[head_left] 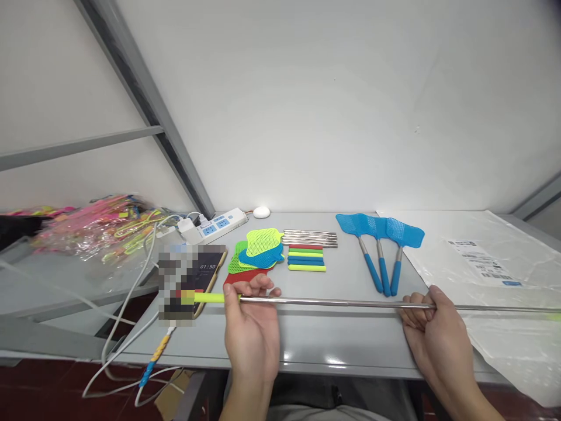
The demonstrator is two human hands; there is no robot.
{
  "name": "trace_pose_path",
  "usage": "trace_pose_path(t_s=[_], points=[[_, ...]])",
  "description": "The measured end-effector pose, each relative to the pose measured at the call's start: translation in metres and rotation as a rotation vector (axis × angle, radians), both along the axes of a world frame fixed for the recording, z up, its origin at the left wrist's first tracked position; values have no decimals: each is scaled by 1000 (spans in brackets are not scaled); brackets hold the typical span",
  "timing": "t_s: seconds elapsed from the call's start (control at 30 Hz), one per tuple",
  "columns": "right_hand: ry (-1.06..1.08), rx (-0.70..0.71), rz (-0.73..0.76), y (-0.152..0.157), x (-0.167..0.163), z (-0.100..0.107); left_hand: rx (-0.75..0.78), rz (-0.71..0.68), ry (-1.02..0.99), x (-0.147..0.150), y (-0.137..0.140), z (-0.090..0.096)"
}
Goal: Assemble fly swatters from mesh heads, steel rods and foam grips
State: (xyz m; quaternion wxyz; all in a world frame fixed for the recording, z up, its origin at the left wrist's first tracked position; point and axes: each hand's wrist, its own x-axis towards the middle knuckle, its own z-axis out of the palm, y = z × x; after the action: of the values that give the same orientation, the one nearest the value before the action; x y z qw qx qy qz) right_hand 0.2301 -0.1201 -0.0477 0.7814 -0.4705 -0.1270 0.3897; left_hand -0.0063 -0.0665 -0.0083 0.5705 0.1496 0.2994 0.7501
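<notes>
Right of the smartphone [214, 260], a left hand [252, 327] grasps the lime grip [211, 298] of an extended telescopic rod [315, 302]; farther right of the smartphone, a right hand [440, 330] clenches the steel shaft [372, 303], where inward pressure could collapse it.

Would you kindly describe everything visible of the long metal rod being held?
The rod is slim, shiny and metal-looking, with a yellow-green handle at its left end, whose tip is lost in pixelation. It lies nearly level above the grey table. The left hand holds it at the handle's inner end; the right hand grips it farther along, beyond which it looks thinner, reaching a yellow-green blur at the picture's edge.
</notes>
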Motion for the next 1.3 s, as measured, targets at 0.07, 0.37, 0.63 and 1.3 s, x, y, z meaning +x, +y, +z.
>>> trace_pose_path(t_s=[0.07,0.37,0.63,1.3], points=[[0,7,-5,0,0,0,-2,-34,-3,9,-2,-2],[-54,3,-21,3,-4,2,-40,-180,-5,42,-10,-10],[-133,-29,-10,3,-9,0,-111,-394,-3,88,-26,-22],[-3,50,82,-1,-3,1,-132,-82,36,-4,23,-6]])
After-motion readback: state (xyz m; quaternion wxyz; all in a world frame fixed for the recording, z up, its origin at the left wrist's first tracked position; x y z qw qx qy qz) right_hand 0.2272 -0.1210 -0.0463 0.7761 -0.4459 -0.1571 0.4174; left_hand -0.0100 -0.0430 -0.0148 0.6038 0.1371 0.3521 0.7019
